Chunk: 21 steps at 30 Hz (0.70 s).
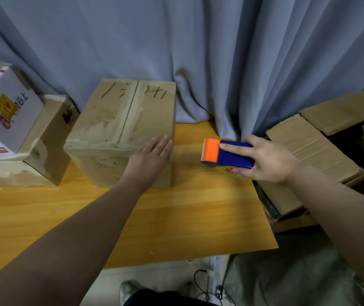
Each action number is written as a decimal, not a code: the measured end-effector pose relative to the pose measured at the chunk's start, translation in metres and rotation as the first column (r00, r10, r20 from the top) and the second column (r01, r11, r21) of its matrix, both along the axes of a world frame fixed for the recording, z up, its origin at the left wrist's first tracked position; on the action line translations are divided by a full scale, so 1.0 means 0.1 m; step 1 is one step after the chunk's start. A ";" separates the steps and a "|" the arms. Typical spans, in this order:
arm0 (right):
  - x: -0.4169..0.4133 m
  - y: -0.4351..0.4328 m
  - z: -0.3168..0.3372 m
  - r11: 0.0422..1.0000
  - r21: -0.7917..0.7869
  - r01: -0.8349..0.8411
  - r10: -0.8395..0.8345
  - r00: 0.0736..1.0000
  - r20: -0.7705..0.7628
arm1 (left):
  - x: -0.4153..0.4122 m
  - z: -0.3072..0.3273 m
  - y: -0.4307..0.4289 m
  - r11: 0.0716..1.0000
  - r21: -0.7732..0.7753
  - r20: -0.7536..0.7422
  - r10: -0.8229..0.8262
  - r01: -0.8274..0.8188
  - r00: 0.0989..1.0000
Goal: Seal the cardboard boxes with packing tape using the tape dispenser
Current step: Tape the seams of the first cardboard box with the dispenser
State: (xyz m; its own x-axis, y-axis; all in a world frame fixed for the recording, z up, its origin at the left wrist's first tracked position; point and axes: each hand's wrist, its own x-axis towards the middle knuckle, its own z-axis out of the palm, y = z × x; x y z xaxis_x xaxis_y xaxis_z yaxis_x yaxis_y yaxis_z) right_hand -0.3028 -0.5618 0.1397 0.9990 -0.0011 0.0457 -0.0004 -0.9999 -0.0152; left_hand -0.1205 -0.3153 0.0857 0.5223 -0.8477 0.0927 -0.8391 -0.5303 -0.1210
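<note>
On the bench [176, 217] right in front of me sits the middle box [123, 120], flaps folded down, and my left hand [152, 155] lies flat on its near right corner, fingers straight, pinning the top. Over to the right, my right hand [267, 161] is wrapped round the tape dispenser [227, 154], forefinger stretched along its blue back, orange nose pointing left at the box. Dispenser and box are near each other but not touching; whether it rests on the bench or hangs just above it, I cannot tell.

So where are we? The seam down the middle of this box shows as a dark open line with scuffed, peeled patches either side, and I see no fresh strip over it, so I'd call this one closed but not yet taped. No loose tape end shows at the orange nose either.

Far right, off the bench edge, the open box [309, 146] has its flaps spread wide: clearly waiting. On the left, a white box [6, 111] sits on a brown box [48, 140]; both look torn about, and I can't tell whether they're sealed. By my reckoning, we're at the start.
</note>
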 end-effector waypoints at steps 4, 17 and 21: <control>-0.07 -0.03 -0.06 1.000 0.007 -0.028 0.027 0.997 0.077 | 0.00 -0.03 0.01 0.997 -0.076 0.038 0.002 0.001 0.999; -0.23 -0.15 -0.34 0.997 -0.035 -0.062 0.066 0.990 0.127 | 0.02 0.02 -0.02 0.999 0.027 0.092 0.030 -0.033 0.995; -0.21 -0.23 -0.33 0.990 -0.119 -0.071 0.084 0.991 0.106 | 0.07 -0.06 -0.02 0.993 -0.112 0.177 -0.021 0.041 0.984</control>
